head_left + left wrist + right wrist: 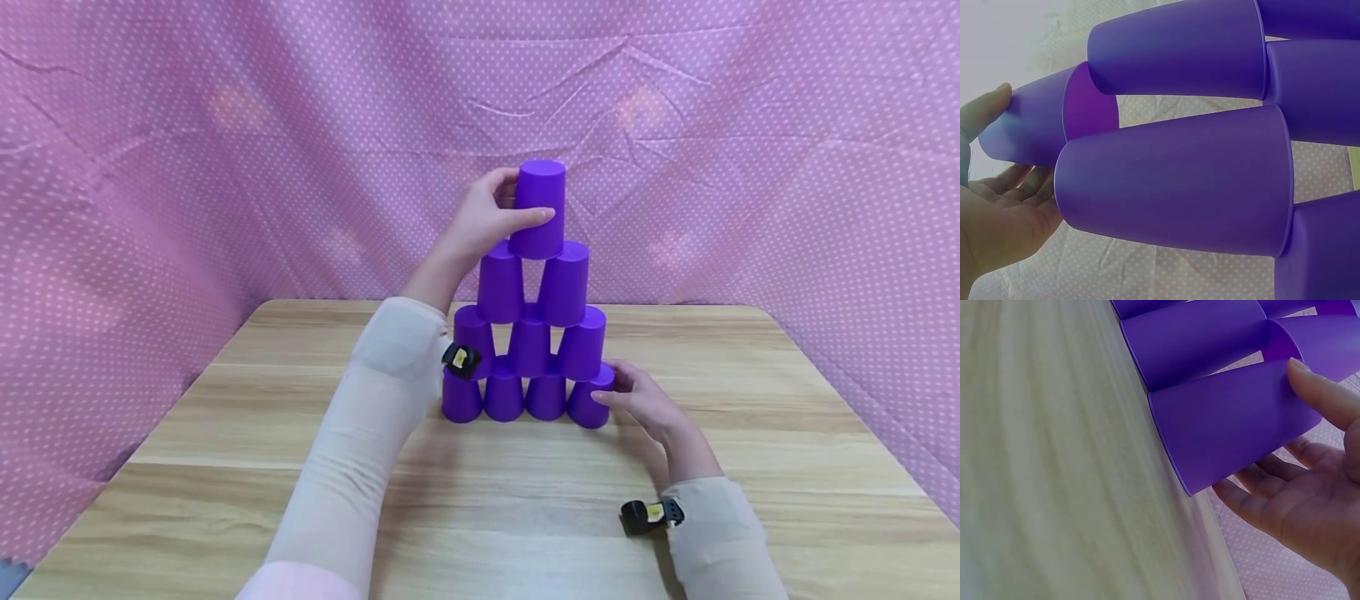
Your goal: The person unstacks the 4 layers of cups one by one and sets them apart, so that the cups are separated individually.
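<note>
Upside-down purple cups stand stacked as a pyramid, its bottom row (504,400) on the table. My left hand (483,212) holds the single top cup (542,185), thumb across the front and fingers behind. This top cup (1029,119) rests across the two cups below, and its open rim faces them in the left wrist view. Low on the right, my right hand (651,404) holds the bottom row's end cup (587,408). In the right wrist view, the thumb lies on one side of that end cup (1229,425) and the fingers on the other.
The pyramid stands on a light wood-grain table (225,483). Pink dotted cloth (337,125) hangs behind and at both sides. A small black camera (461,358) on the left wrist appears very near the pyramid's left side; another (641,518) sits on the right wrist.
</note>
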`<state>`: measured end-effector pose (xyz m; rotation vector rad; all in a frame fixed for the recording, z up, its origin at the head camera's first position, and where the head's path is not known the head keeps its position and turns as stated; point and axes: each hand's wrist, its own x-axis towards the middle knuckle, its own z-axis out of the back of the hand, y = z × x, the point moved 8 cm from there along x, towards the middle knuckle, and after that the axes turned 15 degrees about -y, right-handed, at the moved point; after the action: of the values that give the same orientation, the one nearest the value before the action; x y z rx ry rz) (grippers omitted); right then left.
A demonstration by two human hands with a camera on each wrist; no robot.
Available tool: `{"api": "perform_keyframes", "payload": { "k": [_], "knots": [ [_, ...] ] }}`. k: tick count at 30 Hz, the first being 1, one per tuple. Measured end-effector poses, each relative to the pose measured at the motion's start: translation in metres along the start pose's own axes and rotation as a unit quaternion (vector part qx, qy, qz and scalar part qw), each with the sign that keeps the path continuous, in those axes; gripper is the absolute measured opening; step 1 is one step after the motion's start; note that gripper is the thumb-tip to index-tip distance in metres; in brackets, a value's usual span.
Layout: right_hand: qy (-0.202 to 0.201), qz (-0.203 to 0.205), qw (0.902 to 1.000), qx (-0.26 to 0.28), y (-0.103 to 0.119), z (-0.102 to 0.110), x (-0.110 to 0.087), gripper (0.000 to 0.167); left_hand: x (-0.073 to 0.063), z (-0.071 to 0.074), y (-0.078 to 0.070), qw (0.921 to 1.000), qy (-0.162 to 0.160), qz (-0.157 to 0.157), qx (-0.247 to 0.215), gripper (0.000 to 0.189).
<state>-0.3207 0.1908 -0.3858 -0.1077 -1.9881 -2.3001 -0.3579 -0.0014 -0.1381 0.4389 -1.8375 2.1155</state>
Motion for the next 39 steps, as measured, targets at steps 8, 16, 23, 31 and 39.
{"api": "perform_keyframes", "payload": {
  "k": [8,16,23,31,39],
  "knots": [
    [-0.002,0.003,1.0,-0.004,0.003,0.0,-0.002,0.056,0.0,0.0,-0.002,0.9998,-0.007,-0.002,0.018,0.057],
    [0.001,-0.001,1.0,0.003,0.001,-0.001,-0.003,0.055,-0.001,0.006,-0.008,0.9998,-0.017,-0.011,0.008,0.057],
    [0.011,0.0,0.9998,0.019,0.0,-0.001,-0.003,0.055,-0.005,0.019,-0.021,0.9991,-0.034,-0.019,-0.015,0.056],
    [0.01,-0.009,0.9997,0.023,-0.005,0.001,-0.002,0.057,-0.013,0.047,-0.035,0.9974,-0.065,-0.029,-0.01,0.055],
    [0.014,-0.015,0.9996,0.019,-0.006,0.001,-0.003,0.059,-0.025,0.099,-0.03,0.9916,-0.127,-0.022,-0.003,0.056]
  ]
}}
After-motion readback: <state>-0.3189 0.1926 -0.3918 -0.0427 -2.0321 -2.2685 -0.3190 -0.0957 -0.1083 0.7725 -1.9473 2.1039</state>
